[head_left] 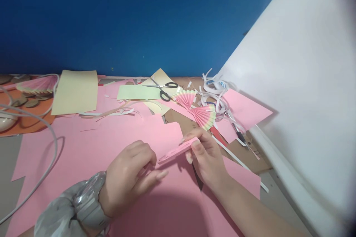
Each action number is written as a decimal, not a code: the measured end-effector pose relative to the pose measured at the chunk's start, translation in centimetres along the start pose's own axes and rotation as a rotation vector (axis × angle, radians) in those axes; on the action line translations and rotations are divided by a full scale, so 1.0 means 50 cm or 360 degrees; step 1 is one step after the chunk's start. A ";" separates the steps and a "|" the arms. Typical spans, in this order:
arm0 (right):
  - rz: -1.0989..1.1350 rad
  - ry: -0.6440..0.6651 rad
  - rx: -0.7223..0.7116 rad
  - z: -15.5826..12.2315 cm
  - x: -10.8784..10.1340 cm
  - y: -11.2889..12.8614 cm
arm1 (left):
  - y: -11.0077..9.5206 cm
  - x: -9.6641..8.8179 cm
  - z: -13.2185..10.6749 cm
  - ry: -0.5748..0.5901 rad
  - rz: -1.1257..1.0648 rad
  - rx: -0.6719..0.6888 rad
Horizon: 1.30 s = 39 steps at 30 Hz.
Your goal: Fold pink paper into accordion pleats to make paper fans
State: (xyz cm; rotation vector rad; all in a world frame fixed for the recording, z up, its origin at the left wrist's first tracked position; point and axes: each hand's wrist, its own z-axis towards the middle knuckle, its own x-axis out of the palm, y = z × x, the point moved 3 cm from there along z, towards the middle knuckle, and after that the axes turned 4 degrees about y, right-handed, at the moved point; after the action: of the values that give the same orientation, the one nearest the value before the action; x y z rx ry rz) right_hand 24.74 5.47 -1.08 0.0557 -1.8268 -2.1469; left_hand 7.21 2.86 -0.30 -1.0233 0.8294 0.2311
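Observation:
Both hands hold one narrow folded pink paper strip just above a large pink sheet. My left hand, with a silver watch at the wrist, has its fingers curled around the strip's near end. My right hand pinches the strip's far end between thumb and fingers. Behind them lie two pleated pink and yellow paper fans.
Black-handled scissors lie on pale green and cream paper at the back. White paper strips and a tape roll sit to the right, beside a big white board. A white cable loops at the left. A blue wall stands behind.

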 end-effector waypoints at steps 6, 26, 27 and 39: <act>-0.0013 0.0049 0.0031 0.000 0.004 0.001 | -0.013 -0.003 0.008 0.0013 -0.0074 0.0115; 0.0601 0.0819 0.0596 -0.024 0.057 -0.019 | -0.035 -0.005 -0.008 0.0029 -0.0620 0.0166; 0.0510 0.0878 0.0580 -0.025 0.056 -0.015 | -0.034 -0.004 -0.008 0.0035 -0.0581 0.0194; 0.0008 0.0685 0.0337 -0.036 0.052 0.014 | -0.034 0.009 -0.014 0.0154 -0.0406 0.0402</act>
State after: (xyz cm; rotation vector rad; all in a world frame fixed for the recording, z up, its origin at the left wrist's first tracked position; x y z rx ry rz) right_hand 22.84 2.95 -0.25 0.5184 -1.7748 -1.7548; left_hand 8.09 1.31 0.32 -0.8957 0.7841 -0.1389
